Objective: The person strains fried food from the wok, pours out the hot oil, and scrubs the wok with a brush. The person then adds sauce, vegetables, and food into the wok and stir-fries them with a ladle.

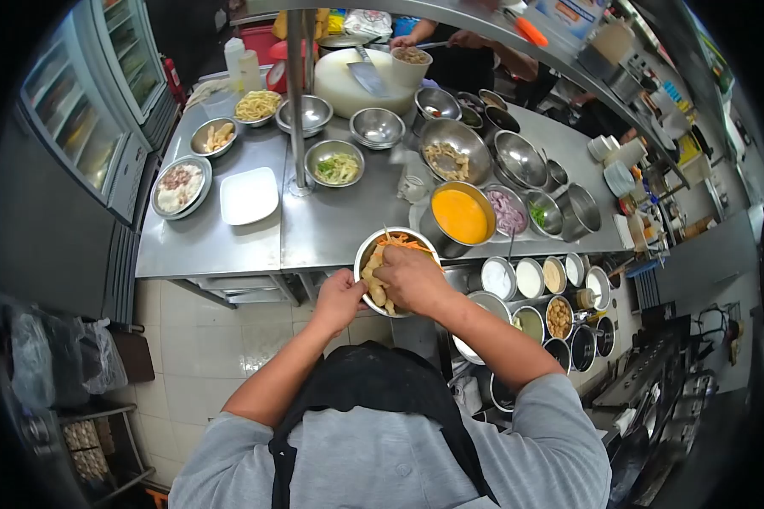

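Observation:
Just off the near edge of the steel counter is a metal bowl [367, 252] with pale yellowish strips of food [379, 296] and shredded orange vegetable, likely carrot [410, 243]. My left hand [342, 299] grips the bowl's left rim, thumb on top. Over the bowl, my right hand [412, 278] has its fingers curled down into the food; the fingertips are hidden, so what they pinch does not show. Closest to the bowl on the counter stands a deep pot of orange-yellow liquid [460, 214].
Beyond are a bowl of chopped greens [336, 167], a white square plate [250, 197], noodles [257, 105] and a shelf post [296, 102]. Sauce tubs [530, 278] sit low at right. Across the counter, a person's hands [403, 40] work near a large round white block [339, 83].

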`<state>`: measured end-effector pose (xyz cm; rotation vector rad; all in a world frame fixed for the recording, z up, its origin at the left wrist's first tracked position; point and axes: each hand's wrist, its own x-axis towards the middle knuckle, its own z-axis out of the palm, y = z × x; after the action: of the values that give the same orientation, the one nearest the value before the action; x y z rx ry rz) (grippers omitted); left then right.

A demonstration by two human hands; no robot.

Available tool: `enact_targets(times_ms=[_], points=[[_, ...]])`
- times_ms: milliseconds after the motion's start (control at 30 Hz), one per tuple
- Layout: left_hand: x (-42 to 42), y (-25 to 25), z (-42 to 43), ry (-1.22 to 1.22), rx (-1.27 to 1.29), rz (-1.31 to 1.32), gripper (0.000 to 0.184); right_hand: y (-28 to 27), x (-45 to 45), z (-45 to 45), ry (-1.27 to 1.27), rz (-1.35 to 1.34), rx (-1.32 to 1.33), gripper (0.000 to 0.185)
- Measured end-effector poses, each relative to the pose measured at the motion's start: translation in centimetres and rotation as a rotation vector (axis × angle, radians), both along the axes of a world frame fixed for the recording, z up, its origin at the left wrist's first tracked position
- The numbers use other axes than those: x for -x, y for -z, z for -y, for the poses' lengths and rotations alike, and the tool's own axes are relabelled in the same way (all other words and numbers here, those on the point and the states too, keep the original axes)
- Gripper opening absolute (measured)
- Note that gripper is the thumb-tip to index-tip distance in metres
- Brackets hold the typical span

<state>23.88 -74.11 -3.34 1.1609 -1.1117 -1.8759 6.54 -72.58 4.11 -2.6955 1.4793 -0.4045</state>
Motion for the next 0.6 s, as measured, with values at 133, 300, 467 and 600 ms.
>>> enact_targets(times_ms=[133, 300, 467, 600], points=[[-1.9, 0.9, 0.8, -0.01, -0.034, -0.006, 0.01, -1.8, -0.5, 0.4, 0.142, 0.437, -0.144, 0.032], [-3.6, 1.7, 1.9, -0.004, -0.018, 0.04, 0.009, -0.5, 0.6, 0.3, 0.442, 0.896, -0.46, 0.032], [-4.7, 1.9, 2.8, 0.002, -0.033, 0.092, 0.009, 0.3, 1.2, -1.3, 0.578, 1.914, -0.726, 0.029], [-4.8, 2.9, 3.6, -0.002, -0.093, 0.021, 0.01, 0.8, -0.7, -2.3, 0.548, 2.099, -0.806, 0.029]])
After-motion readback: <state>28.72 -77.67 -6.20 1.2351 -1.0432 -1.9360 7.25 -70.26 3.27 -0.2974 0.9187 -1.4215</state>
